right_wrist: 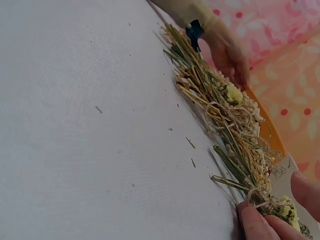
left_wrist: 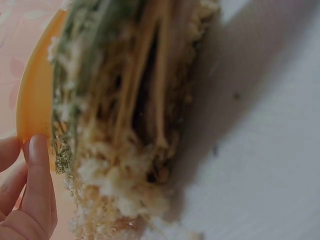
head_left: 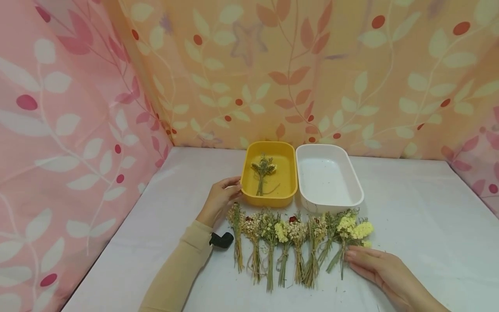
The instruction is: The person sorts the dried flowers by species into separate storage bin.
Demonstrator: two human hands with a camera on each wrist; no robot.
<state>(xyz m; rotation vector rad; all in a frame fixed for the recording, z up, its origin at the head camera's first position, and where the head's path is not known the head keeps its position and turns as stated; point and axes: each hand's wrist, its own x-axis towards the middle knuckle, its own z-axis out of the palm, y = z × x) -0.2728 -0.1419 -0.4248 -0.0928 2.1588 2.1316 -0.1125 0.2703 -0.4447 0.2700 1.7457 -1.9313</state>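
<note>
In the head view my left hand touches the left rim of a yellow tray. A small dried flower bunch lies inside that tray. My right hand is at the stems of the rightmost dried bunch with yellow blooms. In the right wrist view its fingertips touch this bunch near the twine, and the thumb stands apart. Several more tied bunches lie in a row between the hands, stems toward me. One bunch fills much of the left wrist view, blurred.
Against the yellow tray's right side stands a white tray. Stem crumbs are scattered on the white table. Behind it hangs a patterned orange curtain, with a pink one on the left. A black band piece juts from the left sleeve.
</note>
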